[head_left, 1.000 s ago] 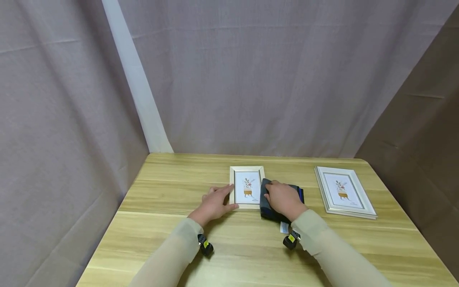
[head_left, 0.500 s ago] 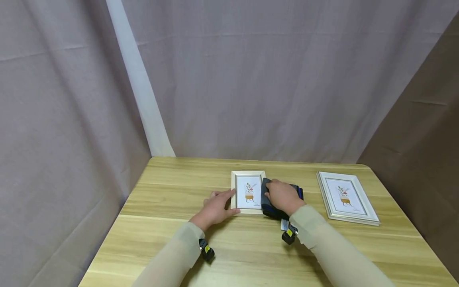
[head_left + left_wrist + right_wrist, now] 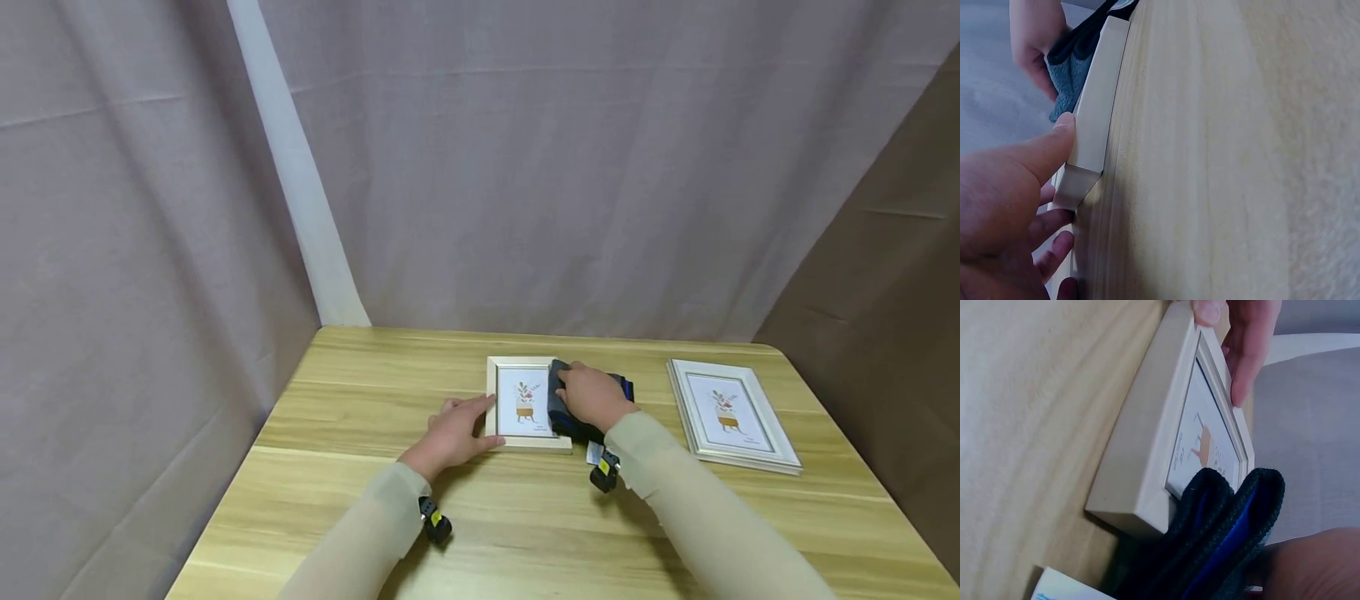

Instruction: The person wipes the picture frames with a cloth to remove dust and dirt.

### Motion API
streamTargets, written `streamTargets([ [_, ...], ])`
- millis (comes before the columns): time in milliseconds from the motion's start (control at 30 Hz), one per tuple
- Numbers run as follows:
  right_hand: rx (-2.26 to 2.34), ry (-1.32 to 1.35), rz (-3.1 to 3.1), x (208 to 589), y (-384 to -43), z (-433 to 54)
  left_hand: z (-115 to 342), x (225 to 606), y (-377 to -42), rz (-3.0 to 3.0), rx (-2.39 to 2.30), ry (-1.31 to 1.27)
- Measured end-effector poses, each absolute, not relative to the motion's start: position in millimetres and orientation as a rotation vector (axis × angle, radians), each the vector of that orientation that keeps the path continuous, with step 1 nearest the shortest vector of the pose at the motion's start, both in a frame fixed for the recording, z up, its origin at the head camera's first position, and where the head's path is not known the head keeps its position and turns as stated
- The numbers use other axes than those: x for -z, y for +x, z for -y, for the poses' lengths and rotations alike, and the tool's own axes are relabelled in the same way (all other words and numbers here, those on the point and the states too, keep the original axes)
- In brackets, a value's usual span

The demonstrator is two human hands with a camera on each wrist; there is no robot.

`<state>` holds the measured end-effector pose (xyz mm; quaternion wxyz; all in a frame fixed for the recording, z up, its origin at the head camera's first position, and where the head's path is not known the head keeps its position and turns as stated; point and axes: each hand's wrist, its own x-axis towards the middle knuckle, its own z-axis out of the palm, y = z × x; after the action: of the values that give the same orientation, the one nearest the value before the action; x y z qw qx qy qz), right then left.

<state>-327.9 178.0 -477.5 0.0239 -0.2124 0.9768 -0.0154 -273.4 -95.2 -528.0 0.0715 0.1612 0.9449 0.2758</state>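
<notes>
A cream picture frame (image 3: 522, 446) with a plant drawing lies face up on the wooden table. My left hand (image 3: 455, 435) holds its near left corner, the thumb (image 3: 1057, 140) on the near edge and the fingers along the left side. My right hand (image 3: 596, 398) grips a folded dark grey-green cloth (image 3: 558, 412) with blue inner layers. The cloth lies over the frame's right border and hides part of it, as the right wrist view also shows. Most of the right fingers are hidden by the hand and cloth.
To the right lies a stack of white picture frames (image 3: 780, 425), the top one with a similar drawing. A white label (image 3: 594, 452) sticks out from under the cloth. Grey curtains (image 3: 487, 183) hang behind the wooden table (image 3: 322, 508).
My right hand has slid the cloth away from me along the frame's right border, baring the near right corner. My left hand keeps its place on the frame. The head view has tilted slightly.
</notes>
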Motion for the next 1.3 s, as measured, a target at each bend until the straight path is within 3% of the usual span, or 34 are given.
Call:
streamTargets([
  [800,0.048,-0.618,-3.054,487.4,-356.4,-174.7,96.1,532.5,-275.8,-2.843,-0.829,0.469],
  [1300,0.002,-0.722,-3.159,493.2,-350.6,-165.0,98.8,529.9,-270.6,-2.845,-0.825,0.455],
])
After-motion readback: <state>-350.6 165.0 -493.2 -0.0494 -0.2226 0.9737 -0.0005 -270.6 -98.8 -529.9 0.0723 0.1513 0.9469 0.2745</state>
